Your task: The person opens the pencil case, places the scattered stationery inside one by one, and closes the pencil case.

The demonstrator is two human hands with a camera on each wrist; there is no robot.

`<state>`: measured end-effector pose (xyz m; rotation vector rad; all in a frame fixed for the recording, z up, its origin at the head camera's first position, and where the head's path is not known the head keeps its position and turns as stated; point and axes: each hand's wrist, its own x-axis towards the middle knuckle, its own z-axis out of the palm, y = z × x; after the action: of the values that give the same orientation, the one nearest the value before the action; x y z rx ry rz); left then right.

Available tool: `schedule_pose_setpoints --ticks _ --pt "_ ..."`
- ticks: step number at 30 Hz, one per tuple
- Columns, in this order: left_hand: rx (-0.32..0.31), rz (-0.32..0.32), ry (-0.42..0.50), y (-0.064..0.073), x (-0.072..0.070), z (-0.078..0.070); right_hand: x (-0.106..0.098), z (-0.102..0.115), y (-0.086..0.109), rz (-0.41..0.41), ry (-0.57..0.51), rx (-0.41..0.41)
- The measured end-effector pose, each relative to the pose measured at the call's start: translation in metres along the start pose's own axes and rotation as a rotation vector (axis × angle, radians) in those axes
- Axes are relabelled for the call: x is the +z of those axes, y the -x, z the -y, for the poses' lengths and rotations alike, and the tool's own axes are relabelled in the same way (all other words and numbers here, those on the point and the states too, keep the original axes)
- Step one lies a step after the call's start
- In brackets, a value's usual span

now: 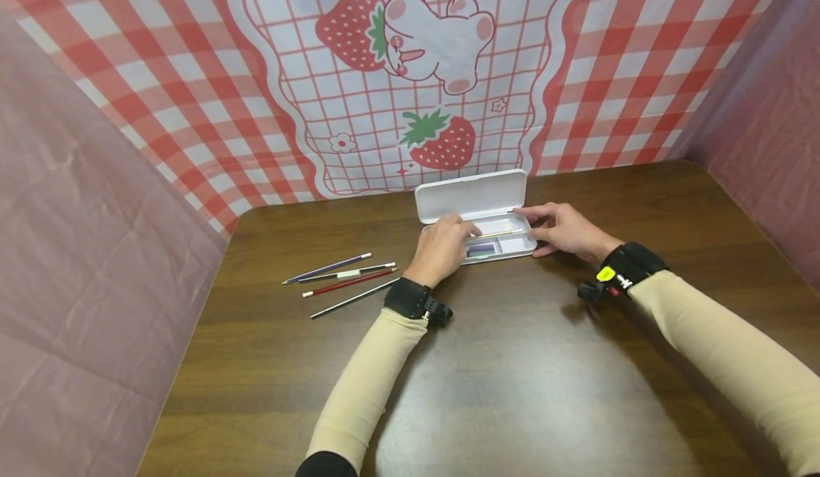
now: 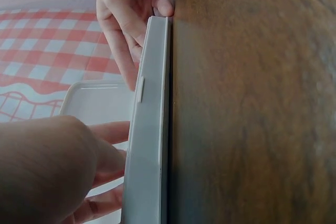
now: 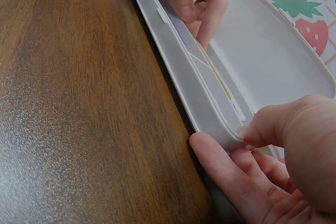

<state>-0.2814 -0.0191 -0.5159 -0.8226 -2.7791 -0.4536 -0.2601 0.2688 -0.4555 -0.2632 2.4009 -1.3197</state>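
A white pencil case point(image 1: 516, 245) stands on the table with its lid point(image 1: 470, 196) raised at the back. Inside it lies a thin yellow pencil point(image 3: 218, 73), lengthwise along the tray. My left hand point(image 1: 442, 249) reaches into the case from the left, its thumb and fingers point(image 3: 185, 11) pinching the far end of that pencil, which they partly hide. A purple-and-green item point(image 1: 482, 250) sits in the front compartment. At the right end of the case, my right hand point(image 1: 564, 231) grips the corner, thumb point(image 3: 262, 127) on the rim and the other fingers against the outer wall.
To the left of the case lie a purple pencil point(image 1: 333, 267), a dark pencil with a pale band point(image 1: 349, 274), a red pencil point(image 1: 349, 282) and a grey pencil point(image 1: 352, 299), partly behind my left wrist. A checked strawberry cloth point(image 1: 589, 85) hangs behind the wooden table point(image 1: 512, 384).
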Motion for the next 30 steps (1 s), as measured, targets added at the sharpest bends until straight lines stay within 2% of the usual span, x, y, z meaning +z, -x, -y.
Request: schedule_pose_setpoints --ticks 4,11,20,30 --pt "-0.02 0.027 -0.01 -0.0001 -0.0037 -0.0038 -0.0005 0.0008 0.0008 -0.001 0.0 -0.004" --pt "-0.033 0.042 -0.03 -0.0003 -0.001 -0.0028 0.0002 0.0029 0.0026 -0.002 0.002 -0.012" --pt "-0.034 0.048 -0.05 -0.0002 -0.0002 -0.0014 0.0002 0.0041 0.0034 0.0 0.002 -0.012" --pt "-0.033 0.042 -0.027 0.0007 -0.0022 -0.0023 0.0006 0.0043 0.0038 -0.002 -0.009 -0.013"
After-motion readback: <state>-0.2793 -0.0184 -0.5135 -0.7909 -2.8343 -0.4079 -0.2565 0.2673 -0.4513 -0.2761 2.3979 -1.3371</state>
